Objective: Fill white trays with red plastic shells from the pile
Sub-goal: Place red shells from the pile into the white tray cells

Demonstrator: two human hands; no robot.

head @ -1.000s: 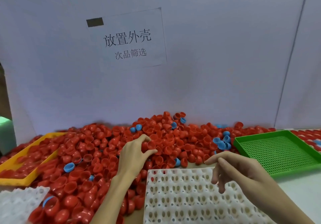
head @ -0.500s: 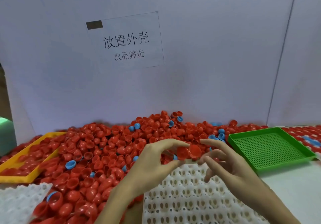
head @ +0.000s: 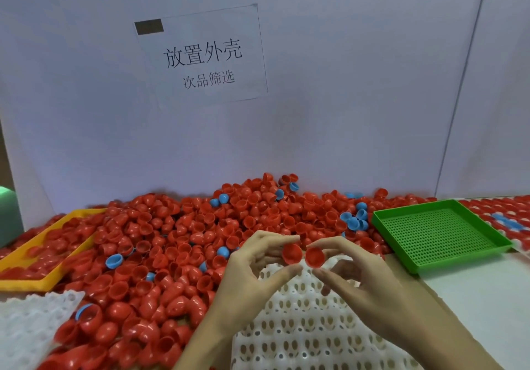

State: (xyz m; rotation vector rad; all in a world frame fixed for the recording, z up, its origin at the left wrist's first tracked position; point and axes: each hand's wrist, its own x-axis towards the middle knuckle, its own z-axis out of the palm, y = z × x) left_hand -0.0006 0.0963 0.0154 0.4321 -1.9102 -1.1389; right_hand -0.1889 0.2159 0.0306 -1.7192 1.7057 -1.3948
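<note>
Now each hand (head: 252, 272) (head: 364, 278) pinches a red shell (head: 292, 254) (head: 314, 257).

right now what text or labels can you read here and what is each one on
"放置外壳": large top line on the white paper sign taped to the back wall.
"次品筛选": smaller line below it on the same sign.
The dark patch in the sign's top left corner shows no readable text.
Nothing else carries writing.

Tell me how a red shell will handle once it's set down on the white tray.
Probably light: each hand pinches one red shell by fingertips alone. Its rounded dome likely rolls or tips unless seated in a white tray pocket. The glossy plastic may slip.
</note>
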